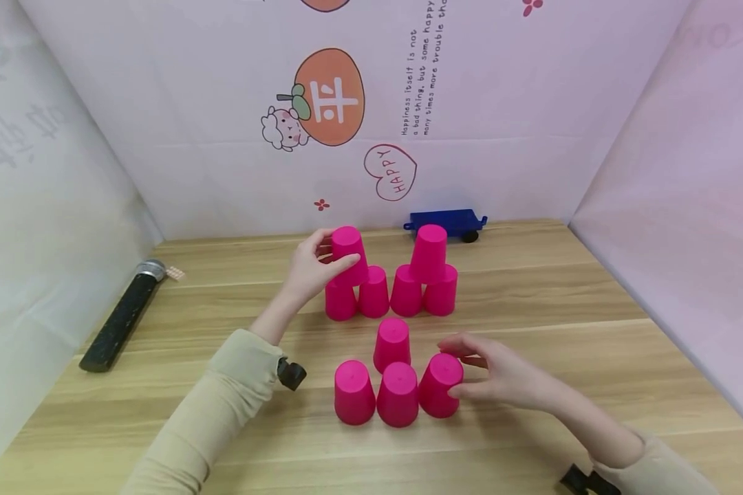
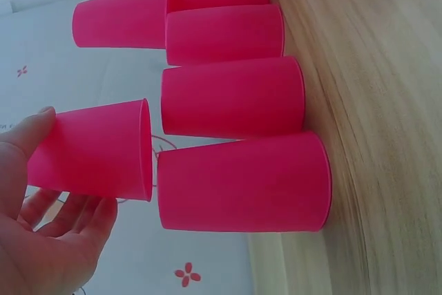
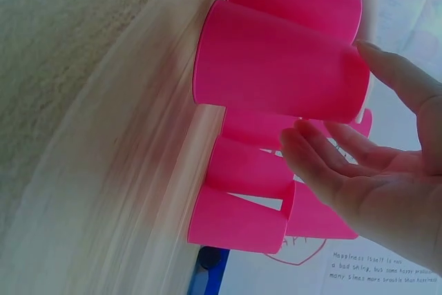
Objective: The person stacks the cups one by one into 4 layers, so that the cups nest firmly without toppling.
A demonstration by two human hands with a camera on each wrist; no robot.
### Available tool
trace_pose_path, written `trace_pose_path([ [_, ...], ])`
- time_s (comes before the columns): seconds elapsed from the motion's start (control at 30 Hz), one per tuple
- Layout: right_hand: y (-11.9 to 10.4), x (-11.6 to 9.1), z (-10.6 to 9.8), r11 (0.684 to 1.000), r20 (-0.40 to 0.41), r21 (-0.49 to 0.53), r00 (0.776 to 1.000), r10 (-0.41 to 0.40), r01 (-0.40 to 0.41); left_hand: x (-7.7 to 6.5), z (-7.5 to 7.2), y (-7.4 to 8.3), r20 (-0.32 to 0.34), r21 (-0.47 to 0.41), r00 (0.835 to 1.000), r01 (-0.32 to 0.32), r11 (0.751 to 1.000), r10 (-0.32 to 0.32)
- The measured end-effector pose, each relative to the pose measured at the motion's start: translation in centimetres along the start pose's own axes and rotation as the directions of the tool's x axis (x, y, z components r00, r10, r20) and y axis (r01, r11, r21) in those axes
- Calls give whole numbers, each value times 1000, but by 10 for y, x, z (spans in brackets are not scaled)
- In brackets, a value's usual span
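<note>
My left hand (image 1: 312, 268) holds an upside-down pink cup (image 2: 97, 150) by its sides, thumb on one side and fingers on the other. That cup is over two pink cups standing side by side, the left one (image 1: 340, 302) and the right one (image 1: 373, 294); its rim is close to their tops. At the front, my right hand (image 1: 501, 371) grips the rightmost pink cup (image 3: 283, 63) between thumb and fingers, and the cup tilts slightly. Beside it stand a middle cup (image 1: 398, 399) and a left cup (image 1: 354, 395), with another cup (image 1: 392, 347) just behind them.
To the right of the left-hand stack, one pink cup (image 1: 429, 254) rests on two others (image 1: 406, 294). A blue toy trailer (image 1: 447, 223) sits behind, against the printed backdrop (image 1: 223, 172). On the table's left lies a black microphone (image 1: 124, 316).
</note>
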State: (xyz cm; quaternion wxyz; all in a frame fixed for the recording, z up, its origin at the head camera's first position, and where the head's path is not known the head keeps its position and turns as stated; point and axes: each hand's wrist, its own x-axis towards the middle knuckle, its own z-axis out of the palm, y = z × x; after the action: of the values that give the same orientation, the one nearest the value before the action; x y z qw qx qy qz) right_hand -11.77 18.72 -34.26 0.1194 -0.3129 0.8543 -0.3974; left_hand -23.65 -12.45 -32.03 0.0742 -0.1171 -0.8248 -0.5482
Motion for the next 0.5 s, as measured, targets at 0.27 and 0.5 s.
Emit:
trace_pose_path([
  [0.27, -3, 2, 2, 999, 8, 33, 1000, 15, -16, 3, 6, -2, -3, 13, 1000, 10, 1000, -10],
  [0.5, -5, 3, 4, 999, 8, 36, 1000, 26, -26, 5, 7, -2, -5, 14, 1000, 22, 1000, -22],
])
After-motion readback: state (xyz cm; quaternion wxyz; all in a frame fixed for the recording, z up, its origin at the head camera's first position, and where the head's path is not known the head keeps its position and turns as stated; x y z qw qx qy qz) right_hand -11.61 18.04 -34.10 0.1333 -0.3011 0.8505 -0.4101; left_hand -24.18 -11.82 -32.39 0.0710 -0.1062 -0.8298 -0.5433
